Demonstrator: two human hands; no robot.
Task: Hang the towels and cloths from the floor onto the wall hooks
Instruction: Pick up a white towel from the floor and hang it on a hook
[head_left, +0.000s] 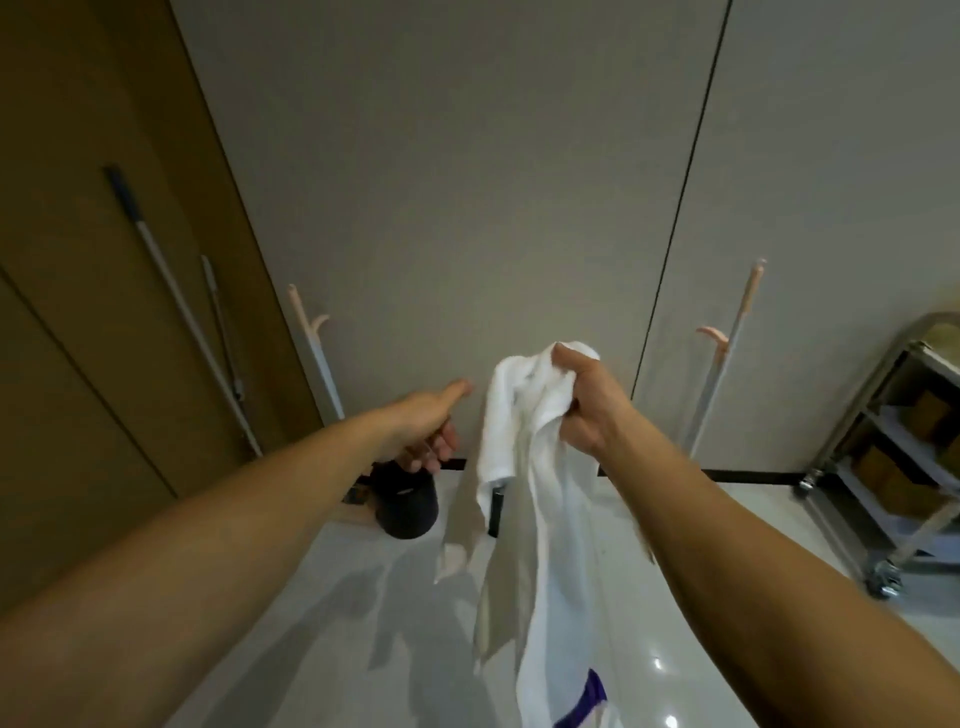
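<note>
My right hand (582, 400) grips the bunched top of a white towel (524, 467) and holds it up in front of the grey wall. The towel hangs long toward the floor and has a purple stripe (587, 696) near its lower end. My left hand (431, 426) is beside it on the left, fingers loosely apart, holding nothing. Two pale pink wall hooks stick out from the wall: one on the left (317, 325), one on the right (714, 335), level with or just above the towel's top.
A black round bin (408, 506) stands on the glossy white floor below my left hand. Two mop handles (192, 322) lean on the brown door at left. A metal trolley (893, 467) with shelves is at right. A black skirting strip runs along the wall base.
</note>
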